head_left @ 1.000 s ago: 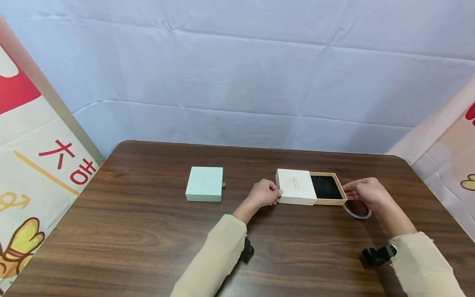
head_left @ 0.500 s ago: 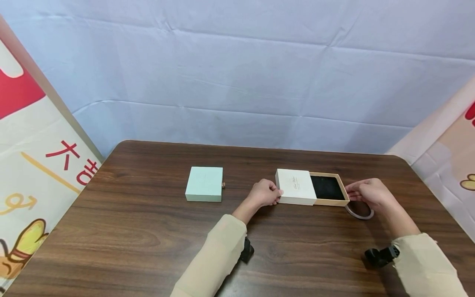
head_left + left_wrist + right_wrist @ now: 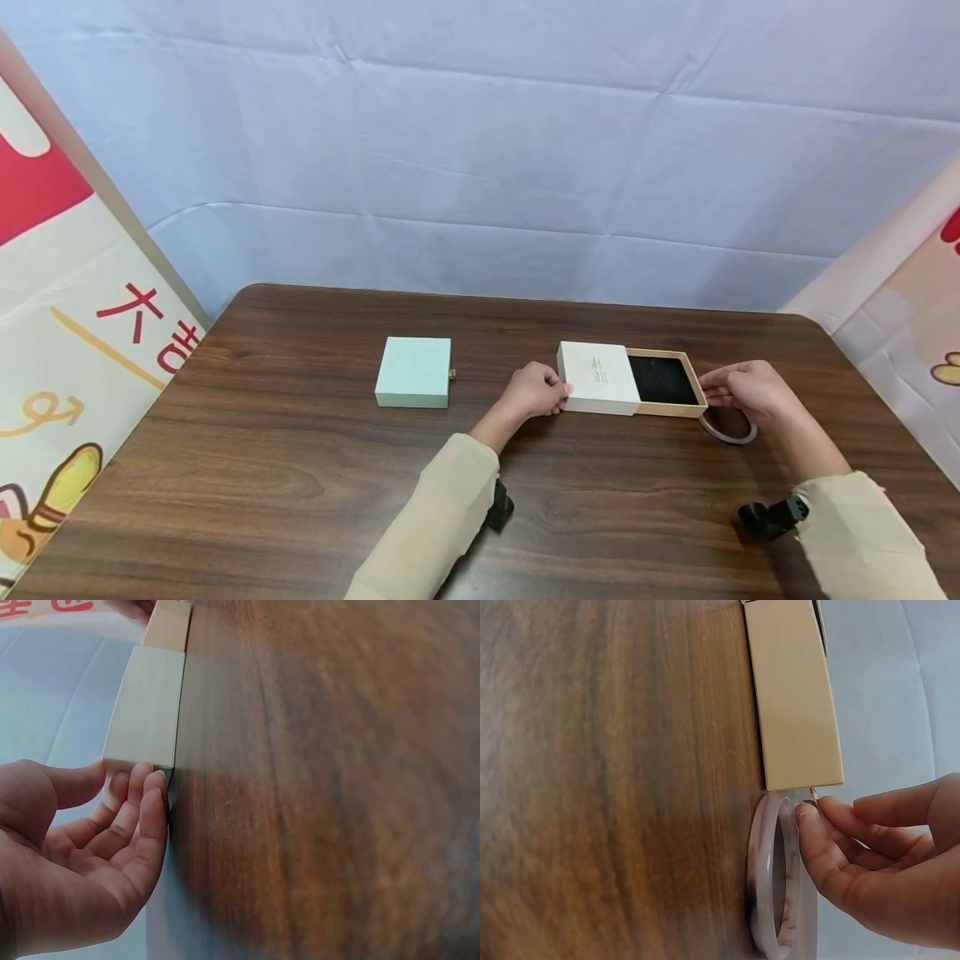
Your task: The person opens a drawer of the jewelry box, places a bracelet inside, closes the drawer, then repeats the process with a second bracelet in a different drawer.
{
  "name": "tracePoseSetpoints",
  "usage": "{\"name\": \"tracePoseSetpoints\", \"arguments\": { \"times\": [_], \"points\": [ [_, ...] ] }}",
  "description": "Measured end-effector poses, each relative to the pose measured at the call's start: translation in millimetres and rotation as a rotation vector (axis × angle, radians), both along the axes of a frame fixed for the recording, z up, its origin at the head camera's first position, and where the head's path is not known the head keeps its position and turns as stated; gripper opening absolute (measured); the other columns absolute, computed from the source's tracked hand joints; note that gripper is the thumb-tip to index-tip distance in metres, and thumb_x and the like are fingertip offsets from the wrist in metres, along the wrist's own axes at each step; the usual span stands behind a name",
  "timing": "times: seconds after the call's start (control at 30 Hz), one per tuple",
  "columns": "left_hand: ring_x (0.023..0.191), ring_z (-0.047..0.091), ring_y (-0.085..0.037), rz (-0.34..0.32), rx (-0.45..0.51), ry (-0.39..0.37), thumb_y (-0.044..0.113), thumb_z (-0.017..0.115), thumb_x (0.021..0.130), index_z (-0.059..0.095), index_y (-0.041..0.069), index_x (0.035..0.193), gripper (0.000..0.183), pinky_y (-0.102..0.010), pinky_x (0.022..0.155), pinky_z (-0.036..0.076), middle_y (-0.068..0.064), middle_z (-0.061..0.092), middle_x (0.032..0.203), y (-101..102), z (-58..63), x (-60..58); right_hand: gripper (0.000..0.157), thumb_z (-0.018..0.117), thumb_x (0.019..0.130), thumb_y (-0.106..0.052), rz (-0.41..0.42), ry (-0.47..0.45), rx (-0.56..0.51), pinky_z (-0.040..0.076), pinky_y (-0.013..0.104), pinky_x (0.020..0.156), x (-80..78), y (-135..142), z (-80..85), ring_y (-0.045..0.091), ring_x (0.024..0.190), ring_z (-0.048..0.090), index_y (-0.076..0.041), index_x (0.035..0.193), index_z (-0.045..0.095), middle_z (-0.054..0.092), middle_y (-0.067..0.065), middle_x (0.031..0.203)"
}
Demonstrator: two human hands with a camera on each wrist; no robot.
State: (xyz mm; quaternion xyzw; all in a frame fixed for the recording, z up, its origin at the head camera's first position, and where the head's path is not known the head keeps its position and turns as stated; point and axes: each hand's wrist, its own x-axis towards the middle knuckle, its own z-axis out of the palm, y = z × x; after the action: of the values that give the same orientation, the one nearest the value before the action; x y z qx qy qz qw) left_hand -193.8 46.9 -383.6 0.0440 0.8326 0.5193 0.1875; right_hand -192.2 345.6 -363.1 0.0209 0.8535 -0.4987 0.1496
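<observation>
A white drawer box [image 3: 597, 377] lies on the table, its tan inner tray [image 3: 667, 409] pulled partway out to the right and showing a black lining [image 3: 662, 381]. At the box's left end is my left hand [image 3: 534, 389]; in the left wrist view its thumb is at the upper edge and curled fingertips [image 3: 155, 778] are against the end face. My right hand [image 3: 750, 392] pinches a small ribbon tab [image 3: 814, 793] at the tray's right end. A pale, brown-marked bangle [image 3: 763, 877] lies beside the right fingers, partly hidden by that hand in the head view.
A closed mint-green drawer box [image 3: 413, 372] with a small tab on its right side sits left of the left hand. The brown wooden table [image 3: 300, 500] ends at a pale cloth backdrop [image 3: 480, 167]. Printed banners [image 3: 97, 358] stand at both sides.
The tray has slid slightly farther right out of its sleeve, with my right hand and the bangle shifting right too. My left hand has stayed at the sleeve's left end.
</observation>
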Motion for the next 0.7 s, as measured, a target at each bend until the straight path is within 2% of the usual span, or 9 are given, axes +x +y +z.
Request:
{"name": "tracePoseSetpoints", "arguments": {
  "times": [0.37,0.53,0.7],
  "points": [
    [0.057,0.058,-0.014,-0.007,0.001,0.011,0.017,0.06,0.09,0.06,0.004,0.07,0.024,-0.024,0.052,0.047,-0.005,0.063,0.066,-0.5,-0.5,0.2,0.029,0.035,0.09,0.008,-0.023,-0.01,-0.037,0.052,0.029,0.069,-0.3,3.0,1.7,0.01,0.072,0.062,0.03,0.107,0.044,0.064,0.009,0.086],
    [0.057,0.058,-0.014,-0.012,-0.001,0.013,0.018,0.06,0.09,0.061,0.004,0.07,0.024,-0.024,0.052,0.047,-0.006,0.063,0.066,-0.9,0.0,0.1,0.029,0.034,0.09,0.01,-0.024,0.01,-0.014,0.052,0.032,0.069,0.1,5.6,1.5,0.009,0.074,0.062,0.028,0.11,0.042,0.064,0.012,0.091],
    [0.058,0.059,-0.015,-0.016,-0.002,0.008,0.018,0.06,0.09,0.061,0.004,0.07,0.024,-0.024,0.052,0.047,-0.006,0.064,0.067,-1.0,0.5,-0.4,0.03,0.038,0.094,0.003,-0.043,0.013,-0.019,0.052,0.031,0.069,0.9,9.0,2.3,0.01,0.075,0.063,0.026,0.113,0.042,0.064,0.008,0.089]
  ]
}}
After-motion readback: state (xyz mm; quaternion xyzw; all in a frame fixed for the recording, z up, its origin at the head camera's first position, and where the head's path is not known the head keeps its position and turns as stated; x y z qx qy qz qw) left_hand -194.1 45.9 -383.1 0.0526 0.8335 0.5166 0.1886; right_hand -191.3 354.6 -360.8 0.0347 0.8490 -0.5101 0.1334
